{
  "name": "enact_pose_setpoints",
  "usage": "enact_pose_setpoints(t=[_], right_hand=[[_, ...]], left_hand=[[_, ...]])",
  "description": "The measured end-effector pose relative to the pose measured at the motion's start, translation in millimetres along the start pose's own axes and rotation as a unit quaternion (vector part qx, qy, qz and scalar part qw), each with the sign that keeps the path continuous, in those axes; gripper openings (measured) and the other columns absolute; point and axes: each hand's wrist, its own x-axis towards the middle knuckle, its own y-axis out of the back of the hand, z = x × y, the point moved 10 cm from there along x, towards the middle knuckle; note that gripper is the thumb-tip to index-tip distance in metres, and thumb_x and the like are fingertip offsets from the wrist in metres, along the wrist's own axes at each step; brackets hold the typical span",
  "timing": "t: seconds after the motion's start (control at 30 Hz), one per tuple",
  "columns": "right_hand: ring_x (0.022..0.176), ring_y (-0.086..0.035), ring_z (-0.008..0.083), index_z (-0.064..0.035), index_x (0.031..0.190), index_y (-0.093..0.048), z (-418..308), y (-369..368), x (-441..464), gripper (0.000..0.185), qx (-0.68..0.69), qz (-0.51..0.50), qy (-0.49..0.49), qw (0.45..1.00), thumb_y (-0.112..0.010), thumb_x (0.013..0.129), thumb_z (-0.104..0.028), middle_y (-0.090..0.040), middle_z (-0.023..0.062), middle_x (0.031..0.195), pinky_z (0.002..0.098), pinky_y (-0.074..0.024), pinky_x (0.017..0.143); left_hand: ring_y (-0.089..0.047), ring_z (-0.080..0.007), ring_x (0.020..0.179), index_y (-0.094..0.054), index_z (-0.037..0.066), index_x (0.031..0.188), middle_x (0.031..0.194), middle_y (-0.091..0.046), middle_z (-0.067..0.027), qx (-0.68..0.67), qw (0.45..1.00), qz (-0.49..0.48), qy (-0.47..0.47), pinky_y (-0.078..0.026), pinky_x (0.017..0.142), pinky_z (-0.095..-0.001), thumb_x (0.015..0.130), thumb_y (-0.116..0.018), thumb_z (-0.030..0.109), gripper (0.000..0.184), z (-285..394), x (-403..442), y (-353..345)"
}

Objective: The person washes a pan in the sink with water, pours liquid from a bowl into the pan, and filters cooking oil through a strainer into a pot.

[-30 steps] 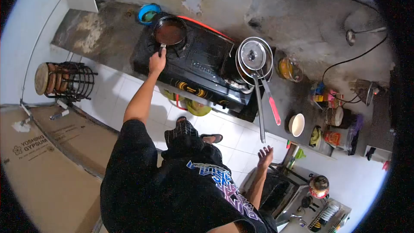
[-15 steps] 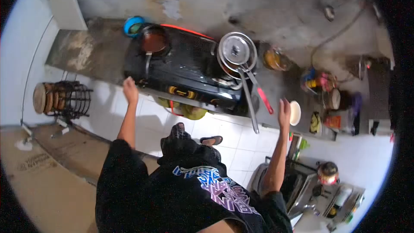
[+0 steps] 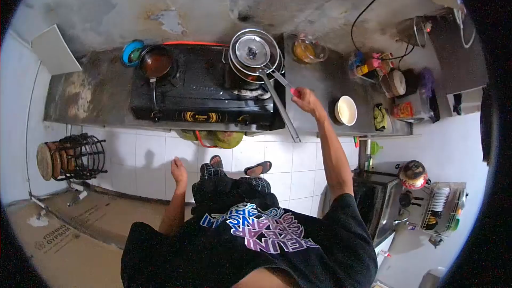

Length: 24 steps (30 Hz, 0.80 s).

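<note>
My right hand (image 3: 307,100) is closed around the pink-red handle of a metal strainer (image 3: 252,50), whose round bowl holds some dark bits. The strainer rests over a metal pot (image 3: 233,63) on the right burner of a black gas stove (image 3: 205,90). A second utensil with a long metal handle (image 3: 282,112) lies across the same pot and sticks out past the counter edge. Down over the floor tiles, my left hand (image 3: 179,172) hangs with its fingers loosely curled and nothing visible in it.
A dark frying pan (image 3: 156,63) sits on the left burner, beside a blue bowl (image 3: 132,53). Right of the stove stand a glass bowl (image 3: 309,50), a cream-coloured bowl (image 3: 346,111) and several packets and jars. Green round things (image 3: 229,140) lie under the counter. Stacked stools (image 3: 69,157) stand left.
My right hand has moved from near the cream-coloured bowl onto the strainer's handle and grasped it. My left hand has dropped from the stove's front edge, and the view has shifted.
</note>
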Motion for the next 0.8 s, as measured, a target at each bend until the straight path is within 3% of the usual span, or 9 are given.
enact_pose_setpoints(t=[0.07,0.2,0.47,0.53,0.67,0.7,0.73,0.77,0.8], right_hand=[[0.072,-0.062,0.0248,0.0055,0.099,-0.060,-13.2,7.5,-7.0,0.033,0.022,-0.013,-0.016,1.000,-0.065,0.080,-0.022,-0.064,0.0145,0.079,0.0368,-0.0490,0.067],[0.059,-0.049,0.0114,0.0036,0.098,-0.058,-34.9,33.1,-25.1,0.025,0.195,0.010,-0.091,0.977,-0.060,0.085,-0.017,-0.052,0.0019,0.070,0.0273,-0.0428,0.054],[0.052,-0.038,0.0045,0.0005,0.100,-0.054,-55.2,36.3,-51.6,0.021,0.319,0.034,-0.087,0.943,-0.060,0.088,-0.017,-0.046,-0.0031,0.068,0.0226,-0.0311,0.044],[0.052,-0.038,0.0044,0.0014,0.101,-0.055,-55.1,34.6,-71.8,0.026,0.371,0.031,-0.128,0.919,-0.063,0.088,-0.019,-0.045,-0.0035,0.067,0.0220,-0.0300,0.043],[0.045,-0.036,0.0032,0.0004,0.101,-0.056,-33.4,54.4,-142.1,0.027,0.494,0.101,-0.148,0.851,-0.066,0.088,-0.021,-0.045,-0.0051,0.063,0.0212,-0.0261,0.038],[0.043,-0.034,0.0024,-0.0005,0.101,-0.056,-15.5,60.0,-169.0,0.027,0.504,0.145,-0.169,0.834,-0.066,0.088,-0.022,-0.045,-0.0058,0.062,0.0210,-0.0247,0.037],[0.044,-0.036,0.0024,-0.0006,0.101,-0.057,-2.6,67.0,-199.1,0.028,0.528,0.178,-0.181,0.811,-0.066,0.088,-0.023,-0.045,-0.0060,0.062,0.0196,-0.0255,0.037],[0.045,-0.038,0.0027,-0.0009,0.102,-0.057,12.0,71.1,-228.8,0.028,0.552,0.211,-0.190,0.784,-0.066,0.088,-0.023,-0.046,-0.0059,0.062,0.0190,-0.0282,0.038],[0.046,-0.039,0.0030,-0.0011,0.103,-0.056,28.2,75.9,-260.7,0.028,0.573,0.250,-0.199,0.754,-0.065,0.088,-0.023,-0.046,-0.0059,0.062,0.0184,-0.0310,0.038]], left_hand=[[-0.056,-0.0295,0.073,-0.055,-0.002,0.096,0.080,-0.060,-0.0178,-0.024,0.996,-0.082,0.039,-0.045,0.071,-0.0384,0.096,-0.041,0.039,0.043,31.8,-21.8,-32.2],[-0.055,-0.0181,0.076,-0.056,0.001,0.098,0.081,-0.060,-0.0103,0.039,0.978,-0.203,0.000,-0.046,0.070,-0.0323,0.094,-0.043,0.047,0.048,93.7,-50.1,-105.1],[-0.054,-0.0130,0.081,-0.056,0.002,0.097,0.088,-0.059,-0.0053,-0.114,0.924,-0.363,-0.032,-0.045,0.075,-0.0283,0.098,-0.042,0.040,0.040,222.1,-117.5,-229.8],[-0.054,-0.0102,0.072,-0.058,0.004,0.094,0.078,-0.057,-0.0004,-0.156,0.915,-0.367,-0.065,-0.042,0.061,-0.0250,0.096,-0.041,0.051,0.050,230.4,-126.4,-249.3],[-0.053,-0.0099,0.069,-0.059,0.005,0.092,0.078,-0.057,0.0004,-0.094,0.913,-0.390,-0.069,-0.042,0.061,-0.0232,0.095,-0.043,0.050,0.048,200.0,-135.1,-269.6],[-0.053,-0.0101,0.069,-0.059,0.005,0.096,0.081,-0.058,0.0006,-0.015,0.901,-0.423,-0.094,-0.042,0.061,-0.0226,0.095,-0.047,0.045,0.041,178.9,-128.3,-275.1],[-0.053,-0.0103,0.070,-0.058,0.004,0.102,0.083,-0.058,0.0004,-0.185,0.895,-0.403,-0.039,-0.043,0.060,-0.0245,0.094,-0.051,0.038,0.035,124.5,-108.6,-292.5],[-0.054,-0.0107,0.071,-0.058,0.004,0.107,0.083,-0.058,0.0001,-0.185,0.870,-0.458,-0.007,-0.045,0.059,-0.0258,0.094,-0.053,0.031,0.030,129.0,-116.3,-280.9],[-0.055,-0.0148,0.072,-0.058,0.004,0.102,0.083,-0.057,-0.0023,0.154,0.832,-0.471,-0.247,-0.046,0.061,-0.0295,0.093,-0.053,0.026,0.024,111.2,-105.0,-285.0]])
